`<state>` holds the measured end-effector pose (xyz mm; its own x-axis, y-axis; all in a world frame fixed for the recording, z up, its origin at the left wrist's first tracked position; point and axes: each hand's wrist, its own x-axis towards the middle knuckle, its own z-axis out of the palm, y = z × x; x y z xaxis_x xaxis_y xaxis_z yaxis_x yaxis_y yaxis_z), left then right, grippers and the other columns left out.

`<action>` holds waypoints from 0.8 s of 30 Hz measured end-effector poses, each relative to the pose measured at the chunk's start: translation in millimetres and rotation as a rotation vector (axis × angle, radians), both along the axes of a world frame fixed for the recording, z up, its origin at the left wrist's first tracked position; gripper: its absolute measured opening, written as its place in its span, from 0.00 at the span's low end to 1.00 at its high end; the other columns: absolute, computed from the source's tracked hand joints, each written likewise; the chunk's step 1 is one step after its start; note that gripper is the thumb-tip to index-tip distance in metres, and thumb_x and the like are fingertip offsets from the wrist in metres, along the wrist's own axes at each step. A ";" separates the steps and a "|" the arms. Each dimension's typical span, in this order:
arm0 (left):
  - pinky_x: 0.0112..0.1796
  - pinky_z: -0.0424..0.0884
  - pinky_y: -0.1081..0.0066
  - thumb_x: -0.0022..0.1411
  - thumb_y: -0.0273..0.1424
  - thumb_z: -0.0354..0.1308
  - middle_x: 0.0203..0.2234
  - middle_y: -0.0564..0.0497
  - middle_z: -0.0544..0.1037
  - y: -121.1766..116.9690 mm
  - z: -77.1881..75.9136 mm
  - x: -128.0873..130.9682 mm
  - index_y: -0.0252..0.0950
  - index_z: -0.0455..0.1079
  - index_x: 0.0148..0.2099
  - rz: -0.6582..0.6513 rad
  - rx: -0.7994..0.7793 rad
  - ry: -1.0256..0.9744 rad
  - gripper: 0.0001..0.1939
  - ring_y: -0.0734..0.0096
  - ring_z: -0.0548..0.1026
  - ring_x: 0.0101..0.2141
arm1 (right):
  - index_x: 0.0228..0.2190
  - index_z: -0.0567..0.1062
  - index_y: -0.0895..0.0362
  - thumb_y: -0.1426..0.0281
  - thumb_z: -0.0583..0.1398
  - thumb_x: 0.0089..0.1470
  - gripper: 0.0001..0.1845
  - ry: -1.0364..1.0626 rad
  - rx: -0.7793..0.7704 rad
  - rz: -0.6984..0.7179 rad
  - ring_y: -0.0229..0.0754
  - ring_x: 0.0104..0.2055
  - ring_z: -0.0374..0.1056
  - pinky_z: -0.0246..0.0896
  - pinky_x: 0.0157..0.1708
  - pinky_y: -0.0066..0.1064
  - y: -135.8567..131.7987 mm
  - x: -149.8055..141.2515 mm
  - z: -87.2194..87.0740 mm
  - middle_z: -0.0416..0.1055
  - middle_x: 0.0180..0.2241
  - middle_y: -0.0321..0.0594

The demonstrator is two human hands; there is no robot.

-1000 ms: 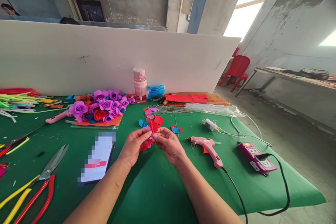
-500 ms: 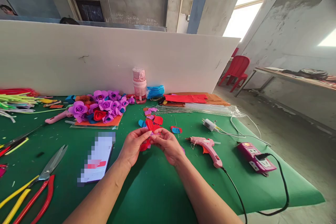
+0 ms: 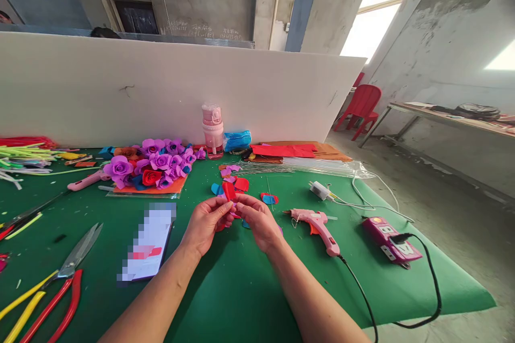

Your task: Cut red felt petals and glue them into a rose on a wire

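My left hand (image 3: 207,221) and my right hand (image 3: 257,221) meet over the middle of the green table, fingertips pinched. Between them a red paper petal (image 3: 229,189) stands up, its lower end hidden by the fingers. Both hands grip it. Around and behind them lie loose petals: a red one (image 3: 242,184), a blue one (image 3: 216,189) and several purple ones (image 3: 231,170). Right of the hands, a red and blue petal pair (image 3: 269,199) lies under a thin wire. A pink hot glue gun (image 3: 316,225) rests on its side farther right.
Finished paper roses (image 3: 161,161) lie heaped at the back left. A phone (image 3: 151,241) and large scissors (image 3: 72,268) are on the left. A pink bottle (image 3: 212,131) stands before the white board (image 3: 169,86). A purple power strip (image 3: 390,238) with its cable sits right.
The red petal between my fingers has turned and looks narrower than half a second ago. My fingers have shifted slightly around it. The whole view has drifted a little.
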<state>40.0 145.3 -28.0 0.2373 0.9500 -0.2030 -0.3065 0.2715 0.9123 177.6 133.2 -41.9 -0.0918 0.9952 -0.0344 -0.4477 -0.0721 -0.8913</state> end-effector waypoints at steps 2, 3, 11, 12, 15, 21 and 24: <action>0.25 0.68 0.79 0.46 0.35 0.67 0.22 0.54 0.75 -0.7 -0.6 0.7 0.33 0.72 0.32 -0.009 0.000 -0.001 0.13 0.81 0.70 0.21 | 0.36 0.77 0.57 0.67 0.63 0.44 0.15 0.018 0.005 0.009 0.38 0.31 0.66 0.59 0.36 0.30 -0.8 -0.7 -0.1 0.74 0.29 0.38; 0.25 0.68 0.78 0.46 0.35 0.67 0.21 0.54 0.75 -0.8 -0.9 0.9 0.33 0.72 0.32 -0.007 -0.003 -0.004 0.13 0.81 0.70 0.21 | 0.36 0.77 0.56 0.67 0.63 0.44 0.14 0.012 0.008 0.002 0.38 0.31 0.66 0.59 0.36 0.30 -1.1 -1.0 -0.1 0.74 0.30 0.38; 0.23 0.66 0.79 0.45 0.35 0.68 0.19 0.54 0.75 -0.5 1.4 2.0 0.33 0.73 0.32 -0.004 -0.014 0.017 0.13 0.81 0.70 0.20 | 0.34 0.78 0.56 0.68 0.63 0.43 0.12 0.000 0.020 -0.018 0.38 0.31 0.66 0.58 0.36 0.31 -0.8 -1.0 -0.9 0.74 0.29 0.38; 0.23 0.66 0.80 0.45 0.35 0.68 0.19 0.54 0.75 -0.7 1.7 2.0 0.33 0.73 0.32 -0.003 -0.014 0.020 0.13 0.81 0.70 0.20 | 0.34 0.78 0.56 0.68 0.63 0.43 0.12 0.000 0.018 -0.021 0.38 0.31 0.66 0.58 0.36 0.31 -0.8 -1.1 -0.9 0.74 0.29 0.37; 0.24 0.66 0.80 0.45 0.35 0.68 0.19 0.55 0.75 -0.9 1.5 1.6 0.33 0.73 0.31 -0.002 -0.011 0.027 0.13 0.81 0.70 0.20 | 0.33 0.78 0.56 0.68 0.63 0.43 0.11 -0.014 0.014 -0.029 0.37 0.31 0.66 0.57 0.36 0.29 -1.5 -1.8 -0.1 0.74 0.28 0.36; 0.25 0.68 0.79 0.44 0.35 0.68 0.19 0.55 0.75 0.5 -2.4 0.9 0.33 0.73 0.32 0.010 -0.018 0.033 0.14 0.80 0.71 0.20 | 0.33 0.78 0.56 0.67 0.64 0.41 0.12 -0.027 0.003 -0.047 0.38 0.31 0.67 0.58 0.36 0.30 -2.3 -3.2 3.1 0.75 0.29 0.37; 0.24 0.67 0.79 0.44 0.36 0.68 0.19 0.54 0.75 0.8 -3.2 1.1 0.33 0.73 0.32 0.015 -0.019 0.036 0.14 0.80 0.71 0.20 | 0.32 0.79 0.55 0.67 0.64 0.40 0.12 -0.044 0.002 -0.063 0.40 0.32 0.67 0.59 0.36 0.31 -2.5 -3.6 4.8 0.75 0.29 0.37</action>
